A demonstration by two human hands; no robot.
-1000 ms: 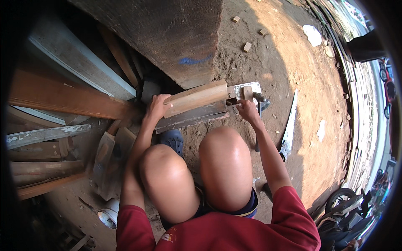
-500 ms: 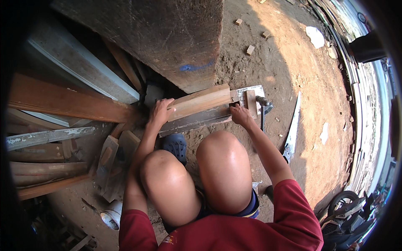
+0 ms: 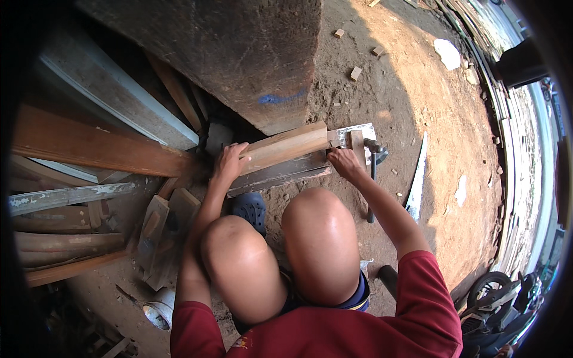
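Observation:
My left hand [image 3: 230, 162] grips the left end of a pale wooden board [image 3: 286, 141], which lies along a darker weathered plank [image 3: 277, 168] in front of me. At the board's right end, my right hand [image 3: 342, 160] is closed by a dark gap beside a small wooden piece; what its fingers hold is hidden. Just right of that hand are a short wood strip [image 3: 357, 143] on a white-flecked panel [image 3: 346, 131] and an upright-looking hammer [image 3: 373, 173], its dark head toward the top. A handsaw [image 3: 418, 179] lies on the dirt farther right.
A large wooden block or post [image 3: 227, 53] stands beyond my work. Stacked timber [image 3: 95, 143] fills the left, near a white bucket [image 3: 158, 310]. Small offcuts [image 3: 355, 73] are scattered on the dirt. Motorbikes [image 3: 495, 298] are at lower right; my blue clog [image 3: 249, 212] is below the planks.
My right hand's fingers have curled tighter at the board's right end. The wooden pieces and both hands appear slightly lower in view, along with the surroundings. My left hand keeps its grip.

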